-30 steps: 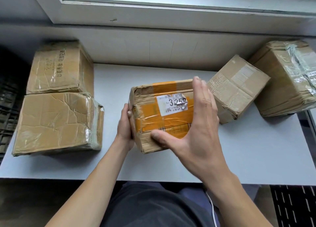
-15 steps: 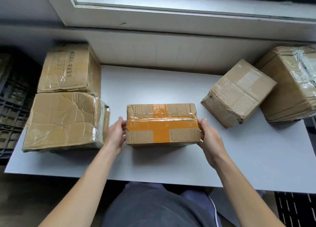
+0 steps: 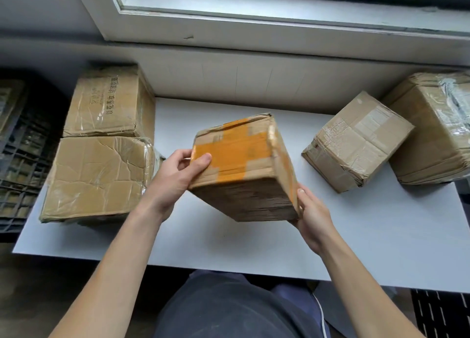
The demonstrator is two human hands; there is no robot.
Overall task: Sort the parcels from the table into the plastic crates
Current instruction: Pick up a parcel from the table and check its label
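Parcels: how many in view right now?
5. Orange-taped parcel held by left hand and right hand; back-left parcel and front-left parcel touching; mid-right parcel; far-right parcel at the frame edge. The dark crate may hold another.

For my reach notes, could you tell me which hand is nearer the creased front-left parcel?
Left. The left hand grips the orange-taped parcel's left end, just right of the creased parcel; the right hand grips the orange-taped parcel's lower right corner, farther away.

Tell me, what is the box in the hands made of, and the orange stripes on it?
The parcel looks like brown cardboard, matte, with creased, dented edges. The orange tape crossing it seems to be plastic packing tape, smooth and slightly shiny.
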